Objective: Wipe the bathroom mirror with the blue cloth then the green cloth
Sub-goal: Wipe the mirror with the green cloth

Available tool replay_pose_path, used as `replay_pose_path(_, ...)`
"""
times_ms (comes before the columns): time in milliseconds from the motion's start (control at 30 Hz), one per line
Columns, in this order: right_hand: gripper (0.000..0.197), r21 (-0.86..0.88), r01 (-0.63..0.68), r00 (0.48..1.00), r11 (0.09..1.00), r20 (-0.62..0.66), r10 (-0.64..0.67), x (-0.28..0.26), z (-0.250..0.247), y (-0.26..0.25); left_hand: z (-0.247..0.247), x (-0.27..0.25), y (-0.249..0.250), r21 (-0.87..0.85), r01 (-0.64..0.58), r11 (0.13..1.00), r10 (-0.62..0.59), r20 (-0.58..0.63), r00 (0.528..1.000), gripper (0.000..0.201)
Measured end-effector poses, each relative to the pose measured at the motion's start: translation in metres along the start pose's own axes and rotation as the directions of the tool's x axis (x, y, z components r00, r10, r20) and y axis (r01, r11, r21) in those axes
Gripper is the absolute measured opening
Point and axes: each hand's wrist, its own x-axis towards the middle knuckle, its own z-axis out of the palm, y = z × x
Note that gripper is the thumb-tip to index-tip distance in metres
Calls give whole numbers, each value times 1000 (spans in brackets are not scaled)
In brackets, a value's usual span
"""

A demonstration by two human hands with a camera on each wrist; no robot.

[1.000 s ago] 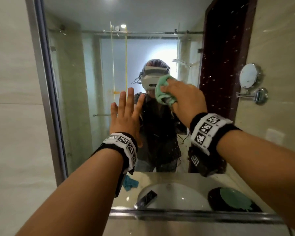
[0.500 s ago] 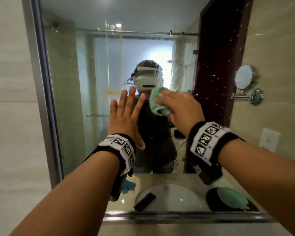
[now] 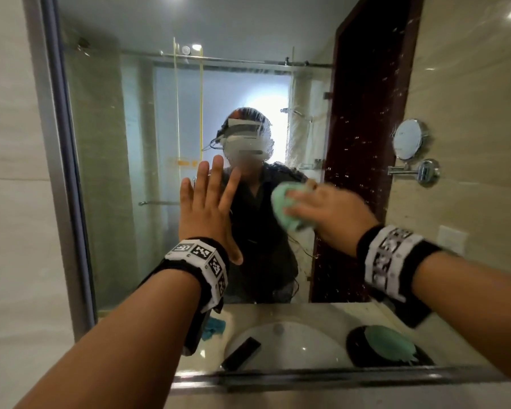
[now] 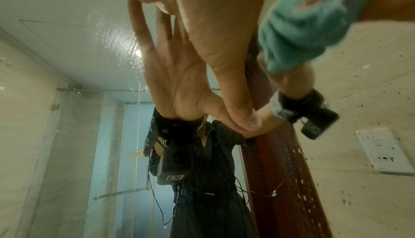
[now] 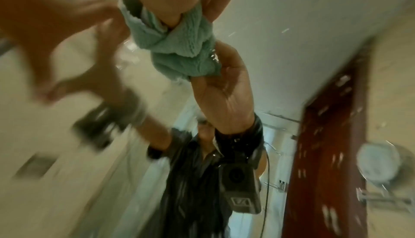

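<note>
Green cloth point(image 3: 289, 207) bunched, fluffy, pressed on mirror point(image 3: 148, 143) under our right hand point(image 3: 331, 214), fingers curled over it. Our left hand point(image 3: 207, 208) flat on glass, fingers spread, holding nothing. Blue cloth point(image 3: 214, 327) reflected beside sink point(image 3: 289, 343); droplets speckle glass.

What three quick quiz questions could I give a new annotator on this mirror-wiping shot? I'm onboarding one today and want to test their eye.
1. True or false: the left hand holds a cloth.
2. Which cloth does the right hand press to the mirror? A) blue B) green C) white
3. Fill in: the blue cloth shows in the mirror's reflection, lying on the ____ beside the sink.

Key
1. False: it lies flat on the glass, fingers straight and spread.
2. B, the green cloth.
3. Counter.
</note>
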Motion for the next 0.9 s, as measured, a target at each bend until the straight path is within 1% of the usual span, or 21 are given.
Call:
replay_pose_path(33, 40, 55, -124, 991, 991, -32, 126, 9, -15, 10, 0, 0, 1, 8, 2, 1000, -2, 6, 1000, 156)
replay_pose_path(100, 43, 181, -358, 914, 916, -131, 383, 24, -29, 28, 0, 1, 1, 18, 7, 1000, -7, 16, 1000, 157)
replay_pose_path(133, 43, 219, -429, 864, 876, -183, 469, 26, -28, 30, 0, 1, 2, 23, 10, 1000, -10, 17, 1000, 158)
replay_pose_path(167, 43, 225, -490, 829, 842, -180, 530, 25, -24, 26, 1, 1, 2, 26, 13, 1000, -13, 15, 1000, 158)
replay_pose_path(200, 43, 211, -510, 817, 834, -185, 546, 21, -20, 17, 1, 1, 2, 26, 15, 1000, -15, 12, 1000, 159)
replay_pose_path(233, 45, 181, -471, 847, 863, -179, 500, 17, -12, 8, 1, 1, 3, 24, 16, 1000, -16, 8, 1000, 159)
replay_pose_path(300, 53, 36, -283, 953, 958, -105, 285, 5, 9, -7, 1, 1, 3, 20, 14, 1000, -14, -1, 1000, 160)
replay_pose_path(367, 53, -67, -100, 994, 993, -47, 97, -21, 34, -29, 1, 0, 4, 22, 16, 1000, -16, 1, 1000, 159)
replay_pose_path(433, 40, -12, -25, 999, 1000, 23, 25, -41, 52, -33, 1, 0, 4, 26, 18, 1000, -18, 9, 1000, 158)
replay_pose_path(467, 31, -32, 74, 996, 997, 42, -72, -42, 66, -28, 1, 0, 5, 27, 20, 999, -20, 13, 1000, 158)
replay_pose_path(500, 30, -24, 239, 971, 971, 35, -238, -38, 71, -23, 1, 0, 5, 28, 21, 999, -21, 17, 1000, 157)
replay_pose_path(533, 31, 62, 380, 925, 923, -59, -376, -34, 74, -13, 0, 0, 5, 26, 20, 999, -21, 20, 1000, 157)
replay_pose_path(567, 30, 194, 440, 894, 877, -183, -409, -33, 74, -3, 0, -1, 5, 23, 20, 1000, -21, 23, 1000, 157)
replay_pose_path(600, 37, 174, 402, 902, 899, -243, -356, -27, 61, 9, -1, -1, 5, 19, 20, 1000, -21, 23, 1000, 157)
replay_pose_path(633, 43, 20, 314, 937, 949, -171, -306, -17, 44, 11, -1, -2, 5, 16, 20, 1000, -20, 23, 1000, 157)
replay_pose_path(667, 48, -3, 141, 990, 990, -19, -141, -7, 27, 4, 0, -1, 5, 14, 19, 1000, -20, 23, 1000, 157)
replay_pose_path(700, 51, -6, -90, 990, 996, -113, 89, 6, 11, 8, 0, -1, 5, 13, 19, 1000, -20, 24, 1000, 158)
replay_pose_path(733, 51, 87, -262, 947, 961, -168, 274, 14, -5, 11, 0, -1, 5, 13, 18, 1000, -19, 24, 1000, 158)
replay_pose_path(767, 48, 179, -340, 902, 923, -216, 374, 24, -12, 15, 0, -1, 5, 13, 17, 1000, -18, 23, 1000, 158)
replay_pose_path(833, 46, 233, -411, 845, 881, -265, 464, 39, -9, 11, 1, 0, 5, 9, 16, 1000, -16, 22, 1000, 158)
replay_pose_path(900, 51, 162, -400, 862, 902, -269, 430, 36, 6, -2, 3, -1, 5, 2, 14, 1000, -14, 22, 1000, 158)
